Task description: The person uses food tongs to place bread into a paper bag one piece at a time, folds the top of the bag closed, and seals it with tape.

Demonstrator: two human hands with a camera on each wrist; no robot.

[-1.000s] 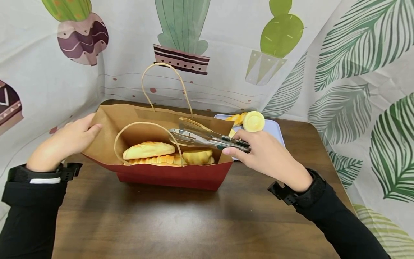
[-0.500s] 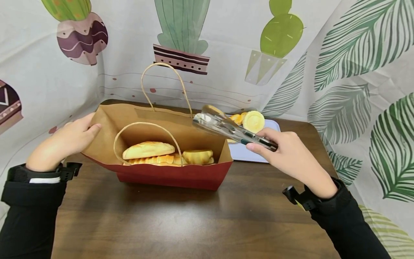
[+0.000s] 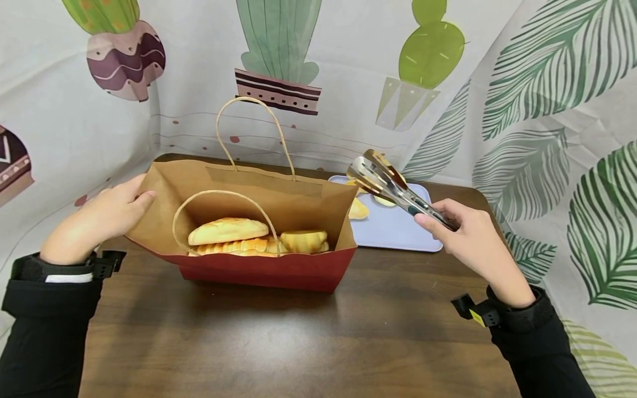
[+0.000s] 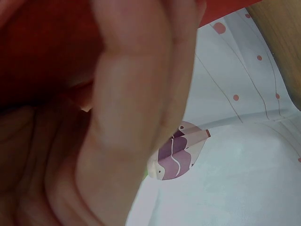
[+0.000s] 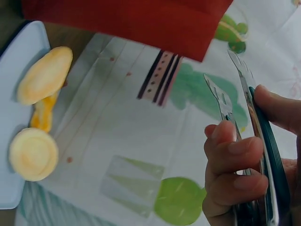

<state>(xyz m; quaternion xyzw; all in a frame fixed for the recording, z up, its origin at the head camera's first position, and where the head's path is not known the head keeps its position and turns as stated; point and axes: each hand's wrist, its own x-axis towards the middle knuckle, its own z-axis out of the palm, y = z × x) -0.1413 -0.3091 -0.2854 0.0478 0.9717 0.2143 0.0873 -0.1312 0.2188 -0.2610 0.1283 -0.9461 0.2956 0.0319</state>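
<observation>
My left hand [image 3: 106,215] grips the left edge of a red paper bag [image 3: 259,272] with a brown inside and twisted handles. The left wrist view shows curled fingers [image 4: 124,99] against the red paper. Inside lie a smooth oblong bun [image 3: 228,230], a ridged bread [image 3: 234,246] partly beneath it, and another bread [image 3: 303,241]. My right hand [image 3: 470,235] holds metal tongs [image 3: 405,196], their arms spread with nothing between them, above a pale blue tray [image 3: 403,232]. That tray bears an oval bun [image 5: 45,75], a narrow orange bread [image 5: 43,113] and a round bread [image 5: 34,154].
The brown wooden table [image 3: 298,342] runs out in front of the bag and tray. A fabric backdrop [image 3: 348,61] with cactus and leaf prints hangs close behind and at the sides. One handle [image 3: 229,192] arches over the bag's opening.
My right hand has drawn the tongs out from over the bag, moving right to above the tray. The tongs' arms look wider apart. My left hand and the bag have stayed put.
</observation>
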